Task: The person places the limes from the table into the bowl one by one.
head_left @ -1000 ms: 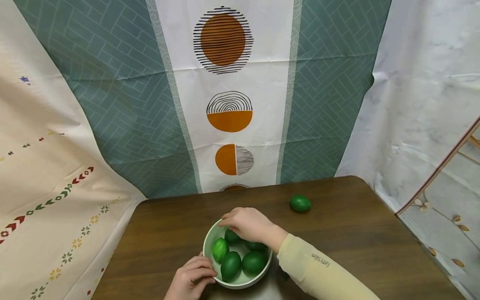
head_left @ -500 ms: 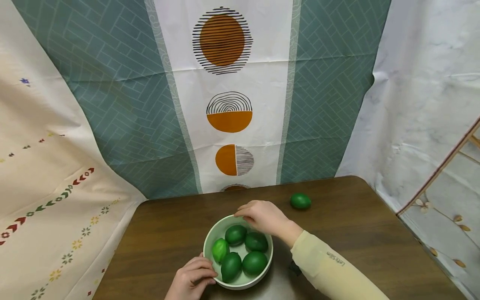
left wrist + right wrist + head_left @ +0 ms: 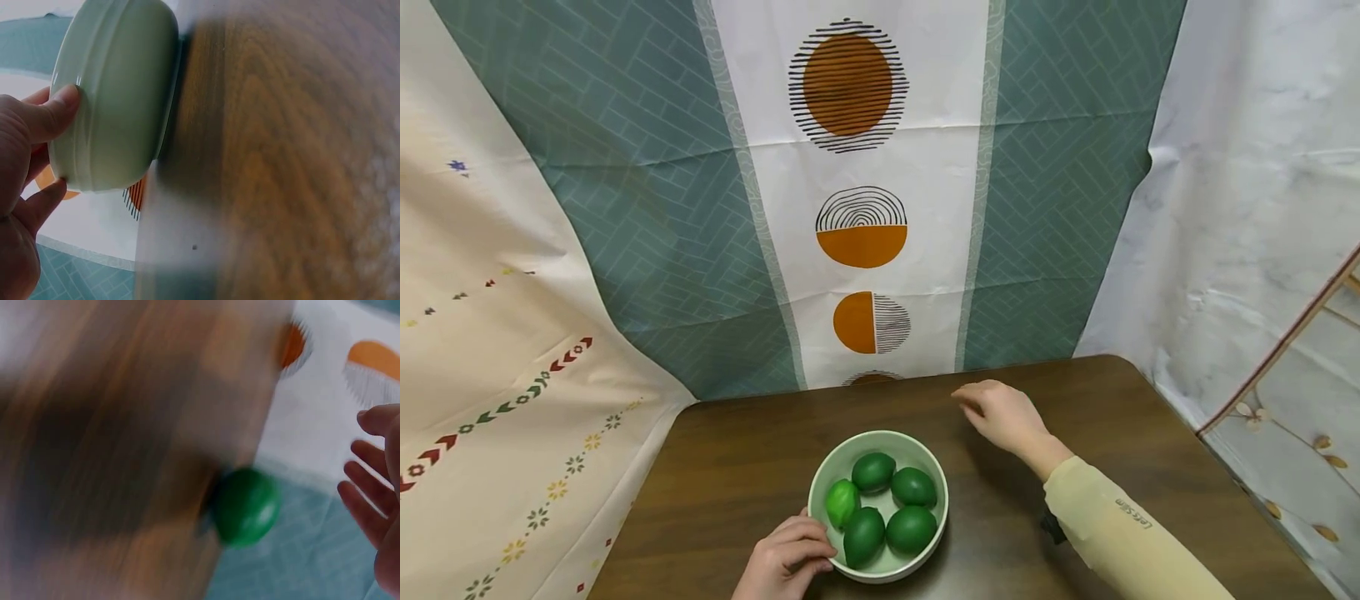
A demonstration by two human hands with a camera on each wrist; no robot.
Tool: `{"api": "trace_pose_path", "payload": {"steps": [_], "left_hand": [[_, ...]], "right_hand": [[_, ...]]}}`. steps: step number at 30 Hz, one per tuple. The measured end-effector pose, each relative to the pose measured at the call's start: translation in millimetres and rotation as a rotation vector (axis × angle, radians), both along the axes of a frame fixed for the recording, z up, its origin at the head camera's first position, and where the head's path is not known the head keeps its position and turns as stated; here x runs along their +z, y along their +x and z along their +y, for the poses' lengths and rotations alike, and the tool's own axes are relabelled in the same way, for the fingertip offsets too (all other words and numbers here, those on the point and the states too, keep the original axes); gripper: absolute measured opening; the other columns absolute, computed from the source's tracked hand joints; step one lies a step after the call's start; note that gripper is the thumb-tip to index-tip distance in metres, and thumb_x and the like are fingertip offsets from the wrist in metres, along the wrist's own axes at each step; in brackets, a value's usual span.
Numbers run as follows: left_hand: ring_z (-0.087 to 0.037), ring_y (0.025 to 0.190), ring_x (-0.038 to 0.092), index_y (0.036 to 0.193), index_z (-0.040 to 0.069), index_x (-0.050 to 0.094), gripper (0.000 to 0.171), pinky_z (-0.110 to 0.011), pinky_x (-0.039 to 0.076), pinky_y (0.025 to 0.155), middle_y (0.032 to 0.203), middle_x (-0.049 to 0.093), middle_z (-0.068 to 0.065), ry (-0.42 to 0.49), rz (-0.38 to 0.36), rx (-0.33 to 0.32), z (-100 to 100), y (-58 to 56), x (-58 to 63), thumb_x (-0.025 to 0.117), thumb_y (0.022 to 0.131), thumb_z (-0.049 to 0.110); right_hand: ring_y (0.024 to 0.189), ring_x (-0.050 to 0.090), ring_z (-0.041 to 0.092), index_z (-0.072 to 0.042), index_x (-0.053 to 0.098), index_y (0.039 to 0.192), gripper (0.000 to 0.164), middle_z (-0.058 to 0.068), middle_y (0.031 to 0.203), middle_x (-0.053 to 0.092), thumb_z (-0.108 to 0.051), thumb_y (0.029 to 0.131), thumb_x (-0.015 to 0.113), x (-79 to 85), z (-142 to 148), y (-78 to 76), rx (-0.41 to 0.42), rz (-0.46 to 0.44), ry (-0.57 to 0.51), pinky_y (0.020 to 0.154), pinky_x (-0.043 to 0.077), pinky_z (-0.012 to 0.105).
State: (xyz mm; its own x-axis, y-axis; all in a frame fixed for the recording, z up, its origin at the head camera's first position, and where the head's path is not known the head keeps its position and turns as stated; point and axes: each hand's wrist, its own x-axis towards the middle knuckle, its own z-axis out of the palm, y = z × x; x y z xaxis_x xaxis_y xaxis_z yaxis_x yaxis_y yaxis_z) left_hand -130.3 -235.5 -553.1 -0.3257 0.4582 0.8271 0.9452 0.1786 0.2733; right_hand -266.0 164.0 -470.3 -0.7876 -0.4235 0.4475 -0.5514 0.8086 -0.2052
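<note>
A pale green bowl (image 3: 942, 533) stands on the table at the lower middle of the head view. In it lie several dark green egg-shaped fruits (image 3: 912, 530) and a brighter green one (image 3: 842, 502) that looks like a lime. My left hand (image 3: 786, 557) holds the bowl's left rim; the left wrist view shows the thumb (image 3: 62, 109) against its outer wall. Right of the bowl, my right hand (image 3: 1003, 417) is over the table, holding nothing, fingers loosely bent. A single dark green fruit (image 3: 247, 506) on the table shows in the right wrist view, hidden behind that hand in the head view.
The brown wooden table (image 3: 722, 467) ends at a back edge against a patterned cloth (image 3: 880, 125). A cream cloth (image 3: 512, 400) hangs on the left and a white marbled one (image 3: 1232, 208) on the right.
My right hand has left the bowl and moved right, over the spot of the lone fruit. My left hand has stayed at the bowl's rim.
</note>
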Motion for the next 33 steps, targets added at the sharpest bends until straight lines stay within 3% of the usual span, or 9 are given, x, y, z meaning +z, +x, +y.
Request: {"api": "trace_pose_path", "payload": {"steps": [5,9,17,24,33], "left_hand": [[-0.027,0.094,0.069,0.098,0.006,0.079,0.01,-0.033,0.038,0.125,0.099,0.073,-0.01,-0.004,0.001,-0.003,1.2,-0.7,-0.2,0.079,0.099,0.016],[-0.026,0.092,0.069,0.098,0.008,0.079,0.01,-0.034,0.039,0.125,0.098,0.073,-0.009,-0.01,-0.002,0.01,0.7,-0.4,1.2,0.078,0.1,0.017],[-0.024,0.093,0.07,0.098,0.009,0.08,0.009,-0.033,0.039,0.125,0.099,0.073,-0.008,-0.021,-0.007,0.021,-1.8,0.4,0.0,0.079,0.1,0.018],[-0.023,0.093,0.07,0.098,0.009,0.08,0.011,-0.032,0.038,0.125,0.099,0.073,-0.007,-0.033,-0.007,0.032,-2.3,2.1,0.0,0.077,0.101,0.019],[-0.022,0.094,0.07,0.099,0.009,0.08,0.006,-0.033,0.038,0.126,0.1,0.073,-0.007,-0.033,-0.012,0.051,-3.1,3.2,-1.0,0.083,0.096,0.013]], "right_hand": [[0.141,0.051,0.048,-0.017,0.053,0.159,0.07,0.025,0.158,0.05,-0.026,0.096,0.083,-14.1,34.7,-3.7,-0.135,-0.159,0.019,0.091,0.062,0.062],[0.144,0.043,0.056,-0.018,0.038,0.167,0.089,0.032,0.165,0.035,-0.031,0.094,0.086,-27.3,53.3,-6.9,-0.181,-0.269,0.032,0.091,0.06,0.068],[0.131,0.057,0.055,-0.012,0.049,0.161,0.081,0.034,0.159,0.043,-0.032,0.093,0.087,-42.9,65.2,-12.2,-0.19,-0.337,0.052,0.09,0.061,0.068],[0.124,0.065,0.049,-0.007,0.055,0.155,0.07,0.027,0.148,0.059,-0.018,0.093,0.086,-44.2,65.3,-16.1,-0.167,-0.3,0.022,0.095,0.059,0.066],[0.118,0.068,0.048,-0.002,0.056,0.151,0.066,0.028,0.14,0.065,-0.013,0.093,0.086,-44.9,64.4,-18.2,-0.161,-0.29,-0.009,0.096,0.059,0.066]]}}
